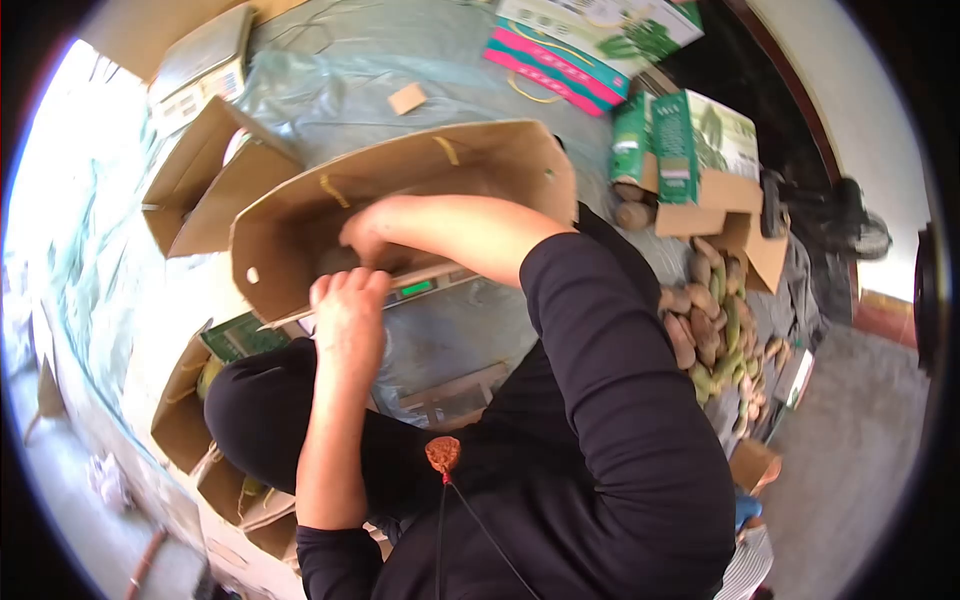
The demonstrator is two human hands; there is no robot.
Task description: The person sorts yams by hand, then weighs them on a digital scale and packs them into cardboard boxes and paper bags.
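A large open cardboard box (500, 160) with yellow cord loops on its far wall stands before me. My left hand (350, 300) has its fingers curled over the near rim, closed on the box edge. Inside the box, my right hand (368, 232) reaches down near the left end; it is blurred, and its fingers and anything in them cannot be made out. Below the near rim shows the lit green display (416, 288) of a scale, mostly hidden by the box.
Several tubers (705, 325) are piled at the right, beside green and white cartons (690, 145). Open cardboard boxes (215, 180) stand at the left. A pink and teal box (555, 70) lies at the back, and a cardboard scrap (407, 98) rests on plastic sheeting.
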